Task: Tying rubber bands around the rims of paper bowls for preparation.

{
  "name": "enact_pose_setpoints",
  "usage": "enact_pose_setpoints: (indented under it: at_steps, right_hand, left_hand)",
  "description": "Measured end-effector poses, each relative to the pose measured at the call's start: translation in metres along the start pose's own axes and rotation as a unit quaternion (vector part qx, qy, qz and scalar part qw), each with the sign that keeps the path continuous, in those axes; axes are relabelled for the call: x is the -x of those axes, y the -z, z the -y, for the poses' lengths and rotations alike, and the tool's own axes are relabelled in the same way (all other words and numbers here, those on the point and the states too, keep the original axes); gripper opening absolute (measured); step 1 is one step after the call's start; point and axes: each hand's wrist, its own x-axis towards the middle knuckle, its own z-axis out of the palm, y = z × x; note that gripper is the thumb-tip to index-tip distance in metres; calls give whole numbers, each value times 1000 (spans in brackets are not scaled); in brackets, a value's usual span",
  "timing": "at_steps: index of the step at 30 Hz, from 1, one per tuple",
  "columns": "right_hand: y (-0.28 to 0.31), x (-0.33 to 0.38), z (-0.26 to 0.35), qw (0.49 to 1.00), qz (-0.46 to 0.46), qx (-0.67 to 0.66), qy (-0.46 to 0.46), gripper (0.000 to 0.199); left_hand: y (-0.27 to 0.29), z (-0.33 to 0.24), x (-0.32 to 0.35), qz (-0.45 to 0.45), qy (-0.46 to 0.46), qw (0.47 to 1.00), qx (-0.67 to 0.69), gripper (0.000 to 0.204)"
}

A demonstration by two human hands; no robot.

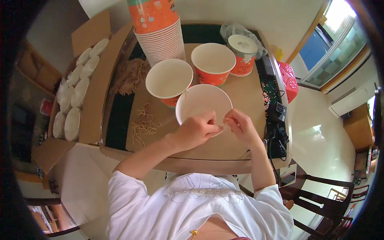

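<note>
A white-lined paper bucket [196, 100] stands closest to me on the table, its mouth facing up. My left hand [199, 129] reaches over its near rim, fingers closed in a pinch. Just to the right, my right hand [240, 123] is closed too, thumb and fingertips pressed together. The fingertips nearly meet at the rim; whatever thin bit they pinch is too small to make out. A short piece of string [186, 92] shows on the bucket's left rim. Left of the hands lies a tangle of loose beige strings [143, 125].
Behind stand two orange paper buckets [170, 78] [213, 60], a tall bucket stack [160, 40] and a lidded bucket [242, 45]. A brown string bundle [132, 76] lies at left. Beyond it is a carton [96, 92] of white lids. Black adapters and cables [276, 132] line the right edge.
</note>
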Motion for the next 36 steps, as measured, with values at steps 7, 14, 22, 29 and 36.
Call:
enact_pose_setpoints:
  at_steps: [7, 14, 22, 29, 36]
  right_hand:
    - [3, 2, 2, 993, 36, -73, -81, 9]
    - [6, 5, 11, 990, 27, -88, -105, 6]
    - [4, 11, 17, 994, -18, -40, -99, 3]
    - [5, 7, 15, 998, -14, 35, -47, 6]
    - [5, 5, 15, 998, -25, 49, -29, 8]
  left_hand:
    - [0, 5, -19, -9, -237, 918, -316, 8]
    - [0, 8, -22, -2, -270, 908, -321, 10]
    - [2, 3, -21, 11, -256, 912, -321, 9]
    - [-1, 1, -26, 9, -314, 911, -266, 11]
    - [-11, 13, -28, 26, -306, 914, -266, 11]
